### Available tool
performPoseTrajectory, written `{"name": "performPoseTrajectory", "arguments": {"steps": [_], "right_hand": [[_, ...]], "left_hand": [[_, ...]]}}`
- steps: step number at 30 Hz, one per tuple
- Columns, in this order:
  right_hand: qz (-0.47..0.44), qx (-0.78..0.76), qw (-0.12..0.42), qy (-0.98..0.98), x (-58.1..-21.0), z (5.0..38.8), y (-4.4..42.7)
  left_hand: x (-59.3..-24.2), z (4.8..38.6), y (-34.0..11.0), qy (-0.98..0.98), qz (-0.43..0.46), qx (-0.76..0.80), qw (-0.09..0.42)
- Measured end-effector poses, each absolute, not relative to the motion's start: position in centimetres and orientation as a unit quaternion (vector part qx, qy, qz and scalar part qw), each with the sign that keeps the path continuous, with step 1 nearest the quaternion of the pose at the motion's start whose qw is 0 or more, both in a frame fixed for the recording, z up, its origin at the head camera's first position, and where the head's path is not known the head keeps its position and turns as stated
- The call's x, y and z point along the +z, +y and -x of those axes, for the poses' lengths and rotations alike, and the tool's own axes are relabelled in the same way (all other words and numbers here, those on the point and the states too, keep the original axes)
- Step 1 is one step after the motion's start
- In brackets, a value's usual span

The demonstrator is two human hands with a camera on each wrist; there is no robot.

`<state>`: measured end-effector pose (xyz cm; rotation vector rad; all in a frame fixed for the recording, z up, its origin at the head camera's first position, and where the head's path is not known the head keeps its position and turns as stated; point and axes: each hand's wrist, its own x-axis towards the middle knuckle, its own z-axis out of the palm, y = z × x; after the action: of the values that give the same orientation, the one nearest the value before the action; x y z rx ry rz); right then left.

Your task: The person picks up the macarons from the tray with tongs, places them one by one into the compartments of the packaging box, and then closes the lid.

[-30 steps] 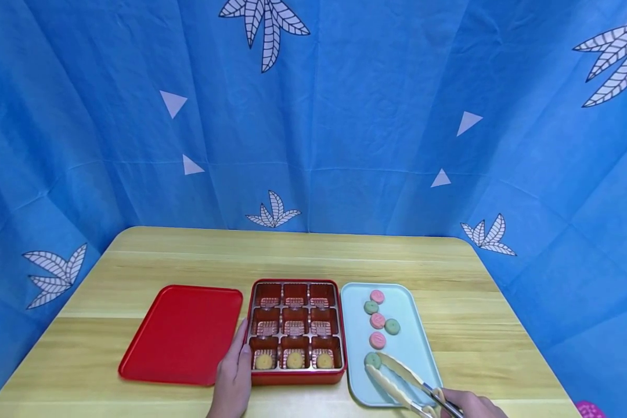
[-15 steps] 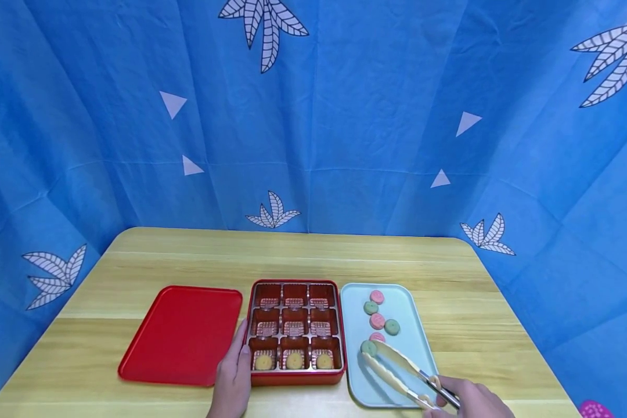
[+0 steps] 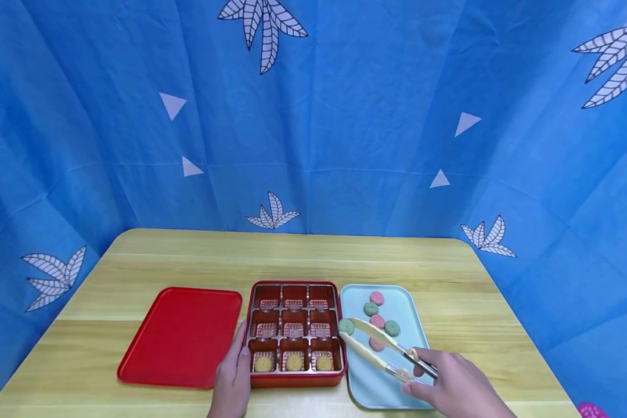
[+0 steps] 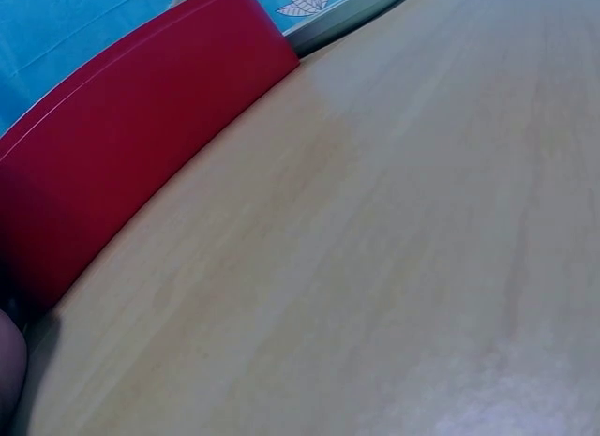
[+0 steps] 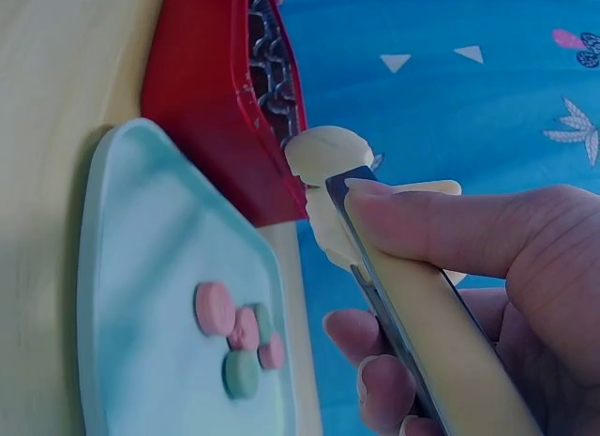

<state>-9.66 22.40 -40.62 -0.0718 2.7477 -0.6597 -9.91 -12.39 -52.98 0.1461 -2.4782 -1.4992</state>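
Note:
My left hand (image 3: 231, 377) rests along the left side of a red box (image 3: 296, 381), whose brown insert is divided into several compartments. Three yellow cookies (image 3: 294, 363) sit in the front row. With thumb and fingers, my right hand (image 3: 451, 380) holds food tongs (image 3: 403, 352) with cream-coloured tips. Between those tips is a green cookie (image 3: 346, 327), raised near the box's right rim. On the light blue tray (image 3: 392, 389) lie three pink cookies (image 3: 377, 298) and two green cookies (image 3: 392, 328). The right wrist view shows the tongs (image 5: 422, 323) close up; the gripped cookie is hidden there.
A flat red tray (image 3: 183, 337) lies left of the box on the wooden table (image 3: 292, 255). The light blue tray stands close against the box's right side. A blue patterned curtain (image 3: 313, 116) hangs behind the table.
My right hand has moved left and away from me with the tongs, lifting the green cookie off the blue tray towards the box. The left hand stays in place.

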Motion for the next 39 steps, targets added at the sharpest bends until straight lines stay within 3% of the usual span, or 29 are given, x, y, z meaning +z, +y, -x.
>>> {"name": "performPoseTrajectory", "arguments": {"steps": [23,39], "right_hand": [[0.112,-0.233,0.109,0.960,-40.9,11.4,20.1],[0.113,-0.229,0.107,0.961,-40.9,11.5,19.8]], "left_hand": [[-53.2,9.9,-12.5,-0.847,-0.051,-0.516,0.117],[-53.3,9.8,-12.5,-0.849,-0.048,-0.513,0.121]]}}
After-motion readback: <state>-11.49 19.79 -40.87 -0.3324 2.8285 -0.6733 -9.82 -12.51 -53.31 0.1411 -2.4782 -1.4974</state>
